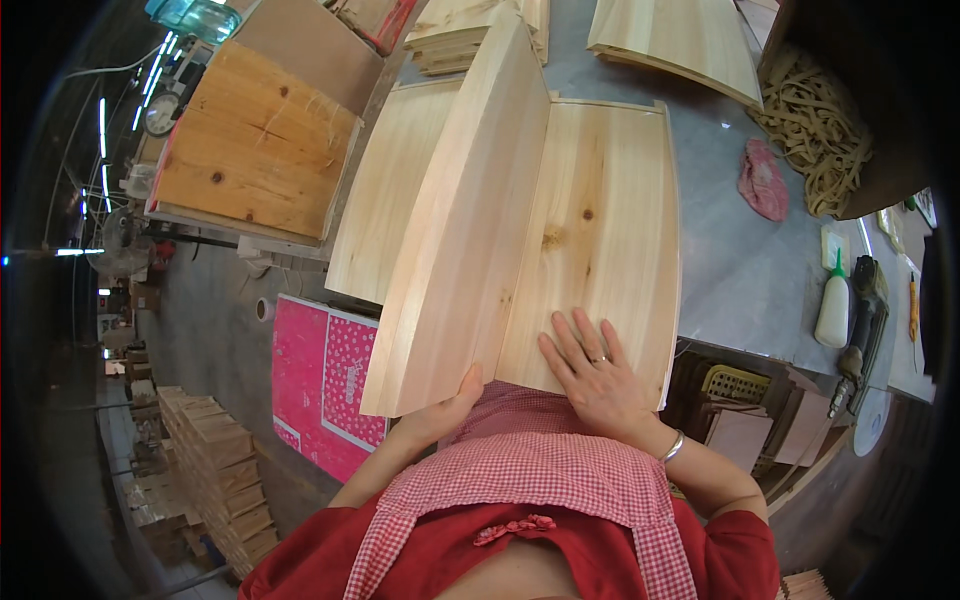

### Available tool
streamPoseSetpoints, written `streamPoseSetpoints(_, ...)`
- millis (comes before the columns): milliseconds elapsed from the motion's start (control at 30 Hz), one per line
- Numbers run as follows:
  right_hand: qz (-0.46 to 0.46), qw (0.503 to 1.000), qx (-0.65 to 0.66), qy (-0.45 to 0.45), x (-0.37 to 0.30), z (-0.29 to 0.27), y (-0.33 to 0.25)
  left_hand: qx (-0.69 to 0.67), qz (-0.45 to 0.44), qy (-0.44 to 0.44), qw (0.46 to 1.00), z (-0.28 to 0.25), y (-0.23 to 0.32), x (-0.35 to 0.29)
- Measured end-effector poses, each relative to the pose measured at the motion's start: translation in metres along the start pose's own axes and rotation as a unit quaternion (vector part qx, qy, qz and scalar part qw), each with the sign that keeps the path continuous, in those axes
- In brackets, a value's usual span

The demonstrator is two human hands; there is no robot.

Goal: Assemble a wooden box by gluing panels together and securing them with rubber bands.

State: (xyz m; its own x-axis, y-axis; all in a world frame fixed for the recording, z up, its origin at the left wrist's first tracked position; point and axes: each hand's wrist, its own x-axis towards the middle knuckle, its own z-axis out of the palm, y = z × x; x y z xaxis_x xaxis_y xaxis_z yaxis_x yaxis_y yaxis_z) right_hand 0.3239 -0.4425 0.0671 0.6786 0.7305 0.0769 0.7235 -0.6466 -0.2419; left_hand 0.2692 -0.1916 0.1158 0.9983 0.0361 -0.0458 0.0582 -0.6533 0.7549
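I see left hand [445, 408] gripping the near end of a tilted pine board [455, 230], right hand [595, 375] spread flat on the lying panel [600, 230] beside it, both on grey surface [740, 260], glue bottle [833, 305] well right

a woodworking shop, by every sign.

pale pine boards [600, 230] laid flat and stacked over a grey workbench [740, 260], more cut panels [680, 35] piled at the far edge, a heap of curled wood strips [815, 130] to one side. a white glue bottle [833, 305] and a power tool [865, 320] set at the bench edge, a pink rag [763, 180] nearby. down on the concrete floor, a long stack of small wooden pieces [215, 470]; strip lights [100, 130] and a wall clock [160, 113] off in the dim hall.
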Motion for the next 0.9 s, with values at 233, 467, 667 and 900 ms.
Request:
streamPoseSetpoints(233, 0.001, 1.0, 0.003, -0.008, 0.002, 0.0, 0.0, -0.033, 0.042, 0.052, 0.997, 0.002, -0.005, 0.01)
streamPoseSetpoints(467, 0.001, 1.0, 0.002, -0.002, 0.001, 0.001, 0.0, -0.059, -0.084, -0.011, 0.995, -0.006, 0.022, 0.008)
streamPoseSetpoints(667, 0.006, 1.0, 0.001, 0.007, 0.0, 0.003, 0.002, -0.061, -0.198, -0.083, 0.975, -0.007, 0.026, 0.009)
streamPoseSetpoints(900, 0.034, 0.963, 0.244, 0.111, 0.008, -0.009, 0.058, -0.028, -0.091, -0.006, 0.995, 0.002, 0.001, -0.004)
